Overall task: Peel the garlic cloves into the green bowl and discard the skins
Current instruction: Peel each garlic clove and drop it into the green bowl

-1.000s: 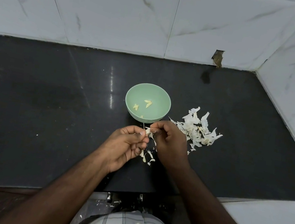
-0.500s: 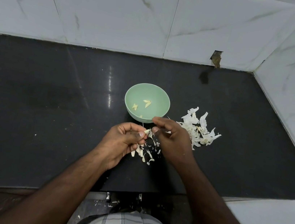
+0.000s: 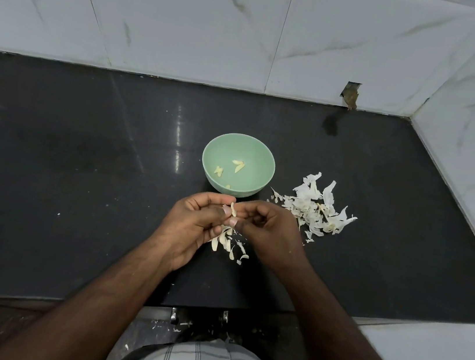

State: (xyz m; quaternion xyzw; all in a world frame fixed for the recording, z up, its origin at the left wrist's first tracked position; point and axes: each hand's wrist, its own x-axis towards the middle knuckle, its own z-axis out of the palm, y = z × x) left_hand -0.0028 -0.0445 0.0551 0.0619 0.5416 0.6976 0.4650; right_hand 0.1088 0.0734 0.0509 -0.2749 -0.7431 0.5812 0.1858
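**Clove Held at Fingertips**

Both hands, left [image 3: 193, 222] and right [image 3: 268, 233], have curled fingers [image 3: 229, 220] pinching one clove [image 3: 233, 209] just before the bowl [image 3: 219, 149]. Bowl holds peeled cloves [image 3: 238, 166]. Skins [image 3: 317, 212] lie right of it; scraps [image 3: 228, 244] under hands on the table [image 3: 78, 172]. No writing visible.

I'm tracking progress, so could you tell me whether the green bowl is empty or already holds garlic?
Not empty: the green bowl stands upright with a few peeled garlic pieces on its bottom, far from full.
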